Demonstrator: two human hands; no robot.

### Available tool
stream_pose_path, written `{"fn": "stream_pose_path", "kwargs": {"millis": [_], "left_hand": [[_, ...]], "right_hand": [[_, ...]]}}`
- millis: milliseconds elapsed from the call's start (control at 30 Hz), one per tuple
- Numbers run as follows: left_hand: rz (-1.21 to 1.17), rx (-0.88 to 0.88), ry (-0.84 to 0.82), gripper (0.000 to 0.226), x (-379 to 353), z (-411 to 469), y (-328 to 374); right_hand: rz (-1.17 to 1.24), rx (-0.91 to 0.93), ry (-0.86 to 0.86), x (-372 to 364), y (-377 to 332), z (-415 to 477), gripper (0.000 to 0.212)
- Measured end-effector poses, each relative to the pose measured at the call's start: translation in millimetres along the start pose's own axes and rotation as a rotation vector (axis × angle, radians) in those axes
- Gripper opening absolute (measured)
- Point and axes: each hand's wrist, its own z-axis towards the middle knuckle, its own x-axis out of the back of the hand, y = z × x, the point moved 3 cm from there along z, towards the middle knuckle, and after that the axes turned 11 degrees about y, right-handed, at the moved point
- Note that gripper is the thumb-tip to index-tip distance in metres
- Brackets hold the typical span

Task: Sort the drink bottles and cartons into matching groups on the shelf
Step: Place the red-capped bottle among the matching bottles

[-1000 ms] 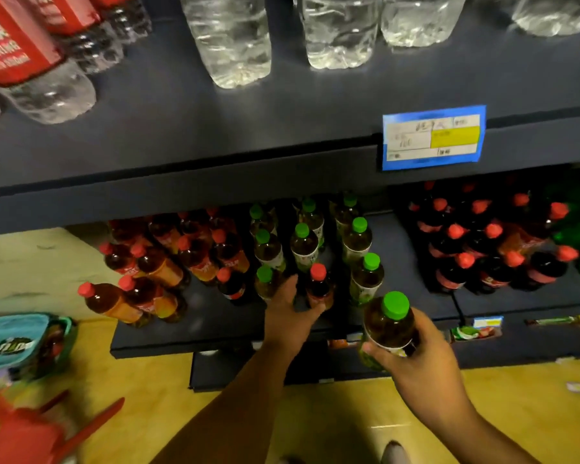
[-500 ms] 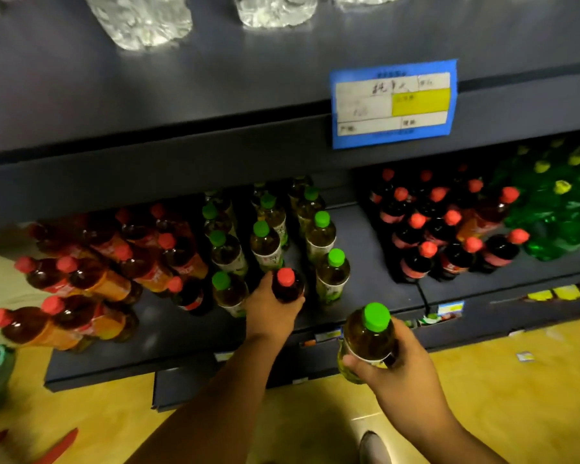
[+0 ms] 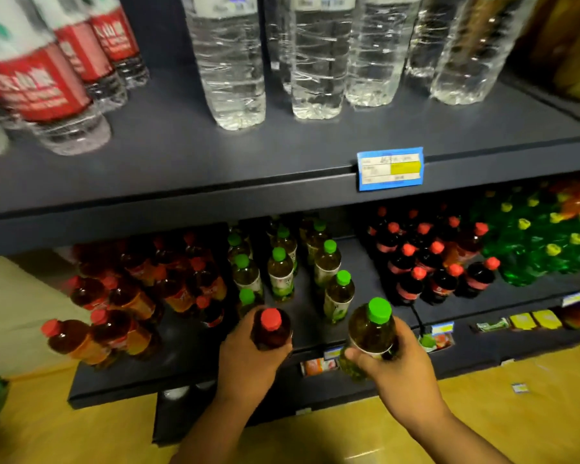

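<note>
1. Your left hand point(image 3: 248, 361) grips a dark-liquid plastic bottle with a red cap point(image 3: 271, 329). The fingers are curled round its body from below. The bottle stands upright at the front edge of the dark grey metal lower shelf point(image 3: 181, 373). I cannot tell whether its base touches the shelf, as your hand hides it.
2. Your right hand point(image 3: 399, 363) grips an amber-green plastic tea bottle with a green cap point(image 3: 372, 329). The thumb lies across the label and the fingers are wrapped round the far side. The bottle is held off the shelf, in front of its edge and tilted slightly.
3. The two held bottles are near each other but apart.
4. A group of matching green-capped tea bottles point(image 3: 282, 272) stands mid-shelf, just behind both hands.
5. Red-capped amber bottles point(image 3: 131, 296) are crowded to the left, several of them leaning.
6. Red-capped dark bottles point(image 3: 426, 269) stand to the right, with green bottles with yellow caps point(image 3: 533, 249) beyond them.
7. The upper shelf carries clear plastic water bottles point(image 3: 235, 61) and red-labelled water bottles point(image 3: 47, 78). A blue price tag point(image 3: 389, 169) is fixed to its front edge.
</note>
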Motion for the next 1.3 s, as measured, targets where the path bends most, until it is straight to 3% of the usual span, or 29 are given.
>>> {"fn": "stream_pose_path", "kwargs": {"millis": [533, 967, 1300], "left_hand": [[0.002, 0.065, 0.023, 0.056, 86.1, -27.9, -44.4], [0.041, 0.005, 0.071, 0.047, 79.0, -37.6, -58.2], [0.066, 0.051, 0.083, 0.058, 76.0, -32.1, -85.3]], "right_hand": [[-0.008, 0.004, -0.094, -53.6, 19.1, -42.5, 0.06], [-0.058, 0.011, -0.073, -99.1, 56.0, 11.5, 0.061], [-0.158, 0.02, -0.081, -157.7, 79.1, 65.0, 0.07]]}}
